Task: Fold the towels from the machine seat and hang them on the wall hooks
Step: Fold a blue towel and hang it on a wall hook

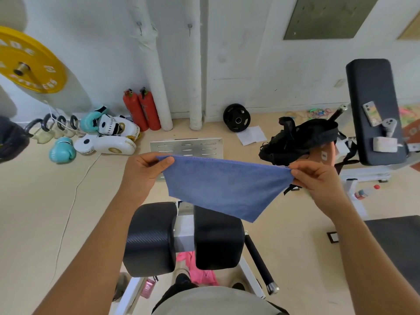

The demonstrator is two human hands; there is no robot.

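A blue towel hangs stretched between my hands above the black machine pads. My left hand pinches its left top corner and my right hand pinches its right top corner. The towel's lower edge slants down to a point at the right. A pink towel lies low between the pads, near my feet. Two small metal hooks are fixed high on the white wall ahead.
Red fire extinguishers, boxing gloves and pads and a black weight plate line the wall. A black bag lies at the right beside a padded bench that holds a phone. A yellow plate hangs at the left.
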